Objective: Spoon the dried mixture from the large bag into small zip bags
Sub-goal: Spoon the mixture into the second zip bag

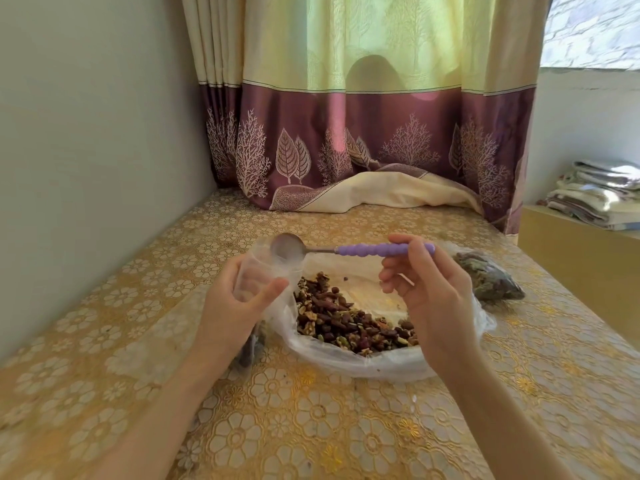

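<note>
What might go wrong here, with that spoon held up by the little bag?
The small zip bag is soft and held up only by the left hand, so its mouth may fold shut and bits may spill onto the table. The spoon, gripped far back on its purple handle by the right hand, could tip on the way. The large bag lies open with the mixture near its front edge, so a nudge might scatter it.

Table [346,427] under a gold floral cloth. Near its middle, large clear bag [346,362] lying open, dried mixture [346,323] inside. Right of it, a filled small bag [491,278]. At far edge, curtain hem [374,192] bunched on the cloth.
</note>
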Demonstrator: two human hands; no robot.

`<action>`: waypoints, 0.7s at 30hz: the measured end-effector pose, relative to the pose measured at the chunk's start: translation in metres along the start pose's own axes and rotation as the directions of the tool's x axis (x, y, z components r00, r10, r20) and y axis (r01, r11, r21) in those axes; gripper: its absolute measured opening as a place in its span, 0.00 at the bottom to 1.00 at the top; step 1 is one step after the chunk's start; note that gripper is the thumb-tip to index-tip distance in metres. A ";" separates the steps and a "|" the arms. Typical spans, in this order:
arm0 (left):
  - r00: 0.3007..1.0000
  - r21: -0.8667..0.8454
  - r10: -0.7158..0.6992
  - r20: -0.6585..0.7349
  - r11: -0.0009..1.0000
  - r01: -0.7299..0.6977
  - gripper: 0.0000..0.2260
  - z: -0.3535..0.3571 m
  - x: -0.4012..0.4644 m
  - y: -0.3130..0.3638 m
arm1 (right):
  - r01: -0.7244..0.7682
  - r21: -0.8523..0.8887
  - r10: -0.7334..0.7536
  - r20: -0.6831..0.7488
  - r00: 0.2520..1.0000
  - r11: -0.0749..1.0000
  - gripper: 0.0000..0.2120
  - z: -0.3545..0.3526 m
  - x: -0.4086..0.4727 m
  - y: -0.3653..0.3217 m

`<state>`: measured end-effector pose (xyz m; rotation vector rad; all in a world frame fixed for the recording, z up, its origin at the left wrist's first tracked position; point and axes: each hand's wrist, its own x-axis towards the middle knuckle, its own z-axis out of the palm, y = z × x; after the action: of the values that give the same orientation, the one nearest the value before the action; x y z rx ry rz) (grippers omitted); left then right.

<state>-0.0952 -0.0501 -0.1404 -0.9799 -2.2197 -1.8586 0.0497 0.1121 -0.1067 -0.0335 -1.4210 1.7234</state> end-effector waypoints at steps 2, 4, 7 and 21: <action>1.000 -0.006 -0.007 -0.010 1.000 0.007 0.20 0.000 0.000 0.000 | -0.007 0.019 0.009 -0.128 0.992 1.000 0.12 -0.007 0.005 0.001; 1.000 0.006 -0.007 -0.011 1.000 0.007 0.22 0.001 -0.001 0.000 | -0.013 -0.017 0.008 -0.248 0.969 1.000 0.12 -0.017 0.010 0.004; 1.000 0.009 -0.001 -0.001 1.000 0.001 0.31 0.000 -0.002 0.002 | -0.037 -0.114 -0.007 -0.369 0.929 0.993 0.13 -0.033 0.015 0.007; 1.000 0.027 0.013 0.011 1.000 -0.013 0.28 0.001 -0.002 -0.001 | -0.136 -0.544 -0.085 -0.361 0.929 0.828 0.18 -0.067 0.023 0.022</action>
<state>-0.0933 -0.0498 -0.1425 -0.9997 -2.2329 -1.8168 0.0571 0.1796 -0.1361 -0.6740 -1.5839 1.1719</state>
